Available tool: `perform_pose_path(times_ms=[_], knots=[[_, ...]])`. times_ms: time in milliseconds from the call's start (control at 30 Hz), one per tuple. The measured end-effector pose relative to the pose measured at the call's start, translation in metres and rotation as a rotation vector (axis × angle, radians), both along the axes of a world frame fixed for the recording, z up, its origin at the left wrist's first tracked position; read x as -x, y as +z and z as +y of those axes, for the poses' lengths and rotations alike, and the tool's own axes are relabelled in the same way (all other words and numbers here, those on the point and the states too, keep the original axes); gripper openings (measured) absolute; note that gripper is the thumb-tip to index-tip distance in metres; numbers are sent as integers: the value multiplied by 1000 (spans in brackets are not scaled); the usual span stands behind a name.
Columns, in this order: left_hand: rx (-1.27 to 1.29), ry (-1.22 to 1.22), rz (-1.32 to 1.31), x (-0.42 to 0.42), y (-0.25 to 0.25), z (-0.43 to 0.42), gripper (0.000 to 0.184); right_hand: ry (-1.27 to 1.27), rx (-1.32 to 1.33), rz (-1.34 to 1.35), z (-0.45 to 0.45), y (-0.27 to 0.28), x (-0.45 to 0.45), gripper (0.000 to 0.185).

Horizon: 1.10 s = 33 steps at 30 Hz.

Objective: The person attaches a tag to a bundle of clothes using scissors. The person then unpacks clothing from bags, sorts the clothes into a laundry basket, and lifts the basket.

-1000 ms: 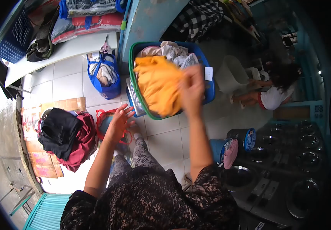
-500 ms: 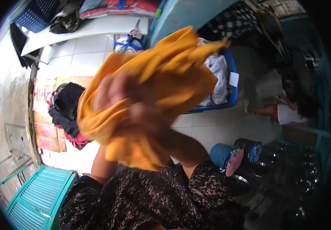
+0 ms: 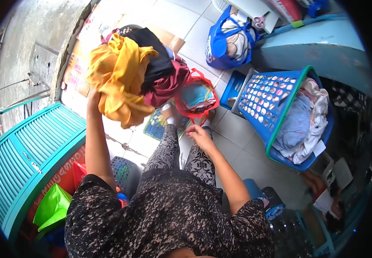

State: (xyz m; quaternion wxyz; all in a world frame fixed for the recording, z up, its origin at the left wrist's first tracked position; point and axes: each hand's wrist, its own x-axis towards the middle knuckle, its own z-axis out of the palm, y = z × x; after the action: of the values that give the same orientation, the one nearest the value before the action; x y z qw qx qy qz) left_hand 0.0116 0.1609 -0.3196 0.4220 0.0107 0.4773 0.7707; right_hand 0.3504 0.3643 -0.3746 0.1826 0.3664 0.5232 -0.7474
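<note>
My left hand (image 3: 94,98) is stretched out to the left, gripping a mustard-yellow garment (image 3: 121,73); its fingers are largely hidden by the cloth. The garment hangs bunched against a pile of clothes, where a black garment (image 3: 155,58) and a maroon garment (image 3: 168,85) show. Held in front of my legs, my right hand (image 3: 199,135) is empty, with loosely bent fingers a little apart. Just above it on the floor stands a red bag (image 3: 178,103) with light-blue and other folded cloth inside.
A blue laundry basket (image 3: 263,96) with white and bluish clothes stands at right. Behind are a blue bag (image 3: 215,47) of cloth and a table holding scissors (image 3: 260,20). A teal louvred door (image 3: 35,150) is at left. Another person (image 3: 326,204) is at far right.
The yellow garment has gone from in front of me to the clothes pile on the left. My right hand has let go of it. The view has turned and tilted down, showing my legs and the red bag.
</note>
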Motion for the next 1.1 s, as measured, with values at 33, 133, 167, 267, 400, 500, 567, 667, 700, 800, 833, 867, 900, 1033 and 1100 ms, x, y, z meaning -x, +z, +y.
perform_pose_path(times_ms=[33, 133, 167, 267, 400, 500, 567, 667, 700, 800, 833, 867, 900, 1033, 1100], knots=[[325, -45, 159, 17, -19, 7, 40, 7, -30, -81, -2, -35, -13, 15], [1060, -68, 1050, 26, -81, 23, 47, -81, -61, -278, 6, -127, -37, 16], [1036, -51, 1163, 24, -93, 33, 49, -177, -24, -311, 13, -147, -37, 16], [1131, -253, 1207, -12, -127, 67, 61, -538, 108, -330, 35, -202, -21, 28], [1406, -291, 1363, -28, -146, 72, 67, -1012, 235, -604, 39, -272, 7, 60], [1503, -97, 1577, -53, -107, 102, 61, -1123, 361, -662, 30, -321, 15, 74], [1124, 34, 1584, -84, -105, 115, 55, -1153, 376, -611, 32, -324, 37, 71], [773, -366, 1136, -163, -154, 100, 53, -1279, 330, -676, 21, -370, 54, 66], [734, -441, 953, -176, -158, 118, 53, -1302, 287, -635, 19, -362, 56, 62], [940, -351, 518, -230, -239, 89, 45, -1278, 171, -661, 45, -328, 83, 47], [1005, -265, 397, -243, -269, 79, 45, -1275, 173, -644, 47, -328, 79, 46], [1061, -178, 279, -253, -303, 71, 45, -1274, 174, -622, 46, -331, 72, 46], [1109, -90, 162, -254, -332, 69, 46, -1274, 176, -595, 47, -331, 68, 45], [793, -261, -227, -221, -394, 74, 42, -1201, 245, -513, 43, -314, 26, 44], [778, -451, -283, -206, -388, 85, 38, -1216, 298, -488, 37, -301, 3, 47]])
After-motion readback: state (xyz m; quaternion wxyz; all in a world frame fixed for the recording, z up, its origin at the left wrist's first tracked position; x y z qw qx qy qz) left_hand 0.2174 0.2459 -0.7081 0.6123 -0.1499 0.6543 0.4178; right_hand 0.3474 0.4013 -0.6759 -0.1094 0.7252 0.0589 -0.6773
